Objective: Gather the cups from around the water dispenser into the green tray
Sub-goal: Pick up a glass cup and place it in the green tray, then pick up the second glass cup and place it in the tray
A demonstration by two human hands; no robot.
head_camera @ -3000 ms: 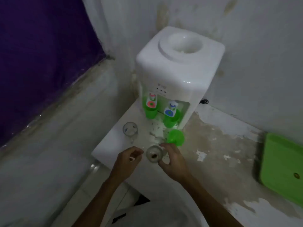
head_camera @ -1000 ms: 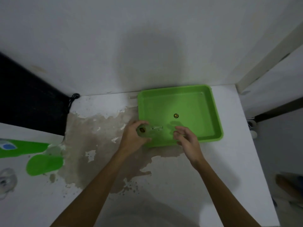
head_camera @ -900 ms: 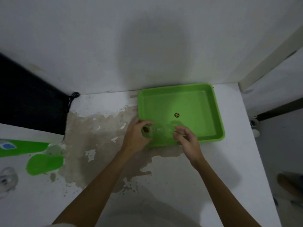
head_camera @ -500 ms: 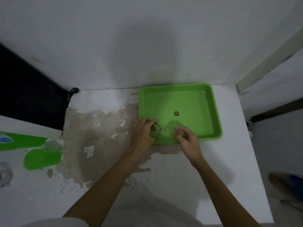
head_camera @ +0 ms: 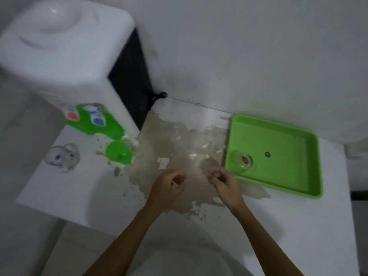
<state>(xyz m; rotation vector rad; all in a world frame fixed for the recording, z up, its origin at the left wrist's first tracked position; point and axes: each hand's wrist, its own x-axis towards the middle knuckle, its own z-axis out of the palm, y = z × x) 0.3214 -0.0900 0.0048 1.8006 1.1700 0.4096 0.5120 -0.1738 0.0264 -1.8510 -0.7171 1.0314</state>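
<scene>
Dispenser [head_camera: 65,46] tap labels [head_camera: 85,117] red, blue; unreadable.

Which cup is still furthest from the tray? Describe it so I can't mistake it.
Start at the white water dispenser and drop below its green taps to the counter's left end. The clear glass mug stands there, left of the green cup; it alone is transparent, with a handle.

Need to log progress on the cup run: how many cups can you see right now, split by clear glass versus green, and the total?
Clear glass cups: 2, one in the green tray at its near-left corner, one left of the water dispenser on the counter.
Green cups: 1, in front of the dispenser.
Total: 3 cups.
</scene>
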